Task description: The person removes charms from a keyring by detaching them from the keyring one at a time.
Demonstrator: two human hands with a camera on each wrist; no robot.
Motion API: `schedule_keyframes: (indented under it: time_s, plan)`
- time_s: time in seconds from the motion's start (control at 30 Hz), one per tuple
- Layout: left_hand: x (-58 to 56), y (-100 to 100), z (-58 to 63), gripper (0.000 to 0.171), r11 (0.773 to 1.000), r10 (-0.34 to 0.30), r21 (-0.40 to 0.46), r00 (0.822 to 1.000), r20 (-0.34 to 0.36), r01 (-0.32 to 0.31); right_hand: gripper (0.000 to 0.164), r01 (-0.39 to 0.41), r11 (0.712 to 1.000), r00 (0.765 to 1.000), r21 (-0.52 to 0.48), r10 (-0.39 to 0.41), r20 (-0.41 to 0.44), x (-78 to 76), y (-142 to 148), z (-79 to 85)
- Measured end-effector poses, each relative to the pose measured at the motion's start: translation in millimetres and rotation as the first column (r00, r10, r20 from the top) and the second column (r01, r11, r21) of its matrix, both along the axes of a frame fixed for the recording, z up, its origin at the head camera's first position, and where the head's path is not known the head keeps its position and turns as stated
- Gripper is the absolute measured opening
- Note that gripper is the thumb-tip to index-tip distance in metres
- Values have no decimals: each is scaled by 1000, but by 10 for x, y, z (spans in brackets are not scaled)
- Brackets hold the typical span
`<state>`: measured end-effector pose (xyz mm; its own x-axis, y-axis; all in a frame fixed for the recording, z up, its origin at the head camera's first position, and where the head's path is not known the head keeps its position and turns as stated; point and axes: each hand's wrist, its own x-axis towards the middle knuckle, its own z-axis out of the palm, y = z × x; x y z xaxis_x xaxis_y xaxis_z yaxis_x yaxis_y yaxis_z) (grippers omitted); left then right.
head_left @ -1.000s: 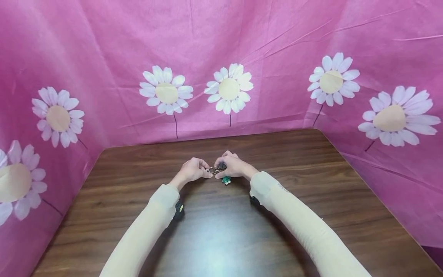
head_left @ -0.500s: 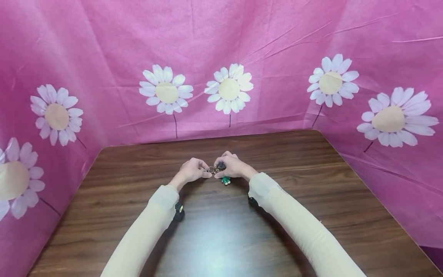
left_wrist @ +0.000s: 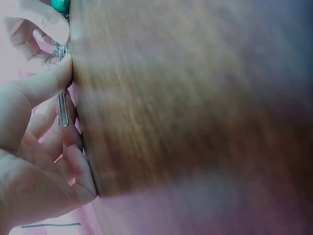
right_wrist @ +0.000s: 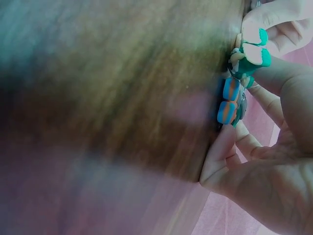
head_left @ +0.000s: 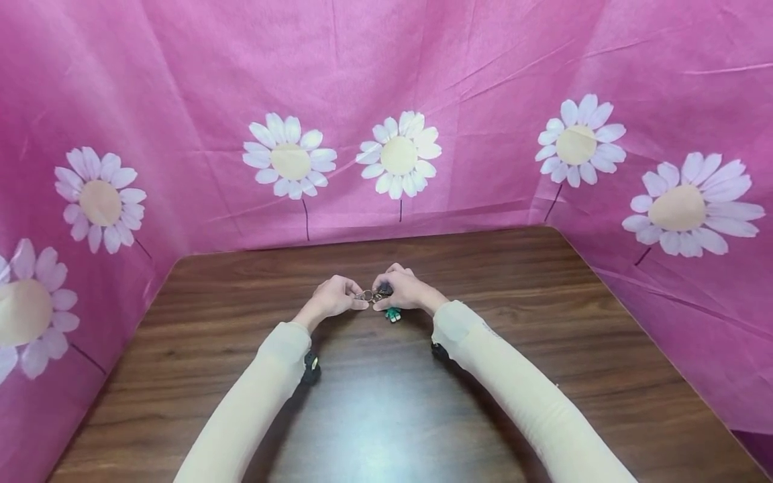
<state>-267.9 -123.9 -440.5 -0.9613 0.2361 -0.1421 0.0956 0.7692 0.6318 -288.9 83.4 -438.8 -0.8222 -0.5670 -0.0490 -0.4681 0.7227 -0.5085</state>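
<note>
My left grip (head_left: pixel 334 295) is closed to a pinch, thumb and fingers on the key (left_wrist: pixel 62 110), above the desk (head_left: pixel 374 376). My right grip (head_left: pixel 406 290) is closed around the charm cluster (head_left: pixel 384 290); the green charm (head_left: pixel 393 314) protrudes below. The ring (head_left: pixel 368 295) sits between both grips, presumably so each steadies one side. The key's long axis runs roughly crosswise, blade tip pointing left, away from the ring.

One key (left_wrist: pixel 62 110), two sleeves (head_left: pixel 250 396), six daisies (head_left: pixel 290 161) show.
</note>
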Motion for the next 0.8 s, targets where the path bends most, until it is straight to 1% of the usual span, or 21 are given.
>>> schedule_keyframes:
  time_s: [0.1, 0.13, 0.2, 0.27, 0.3, 0.37, 0.47, 0.53, 0.6, 0.67, 0.77, 0.8]
  plan:
    - [-19, -4, 17, 17, 1000, -12, -1, 1000, -18, 12, 31, -10, 1000, 1000, -2, 10, -12, -18, 5, 12]
    - [-23, -3, 22, 16, 1000, -20, 10, 999, -24, 21, 31, -16, 1000, 1000, -2, 16, -15, -21, 10, 16]
    - [-19, 5, 52, 13, 997, -56, 50, 997, -53, 59, 30, -30, 999, 999, -13, 29, -26, -25, 37, 24]
    - [7, 21, 111, 11, 988, -108, 99, 991, -84, 117, 29, -51, 998, 998, -42, 49, -40, -12, 86, 33]
    - [38, 27, 160, 11, 981, -142, 116, 985, -102, 153, 27, -67, 995, 997, -69, 65, -35, 9, 120, 44]
    - [124, 24, 293, 11, 962, -210, 147, 967, -142, 231, 23, -102, 985, 995, -140, 98, -31, 67, 189, 81]
    - [297, 0, 514, 10, 936, -273, 173, 942, -198, 307, 18, -156, 952, 987, -263, 157, -19, 202, 278, 171]
    - [419, -16, 656, 9, 920, -301, 189, 927, -224, 344, 15, -169, 929, 984, -330, 177, -8, 320, 334, 265]
    - [527, -11, 777, 9, 906, -322, 198, 912, -255, 375, 12, -175, 897, 980, -407, 198, 17, 451, 391, 373]
    - [629, 5, 877, 9, 892, -336, 211, 899, -282, 400, 9, -172, 864, 976, -474, 215, 38, 587, 450, 477]
    - [765, 28, 990, 10, 877, -343, 227, 883, -322, 423, 5, -166, 801, 955, -576, 276, 108, 771, 513, 596]
    - [804, 34, 1021, 10, 872, -340, 237, 879, -334, 428, 5, -159, 785, 949, -599, 288, 126, 819, 523, 626]
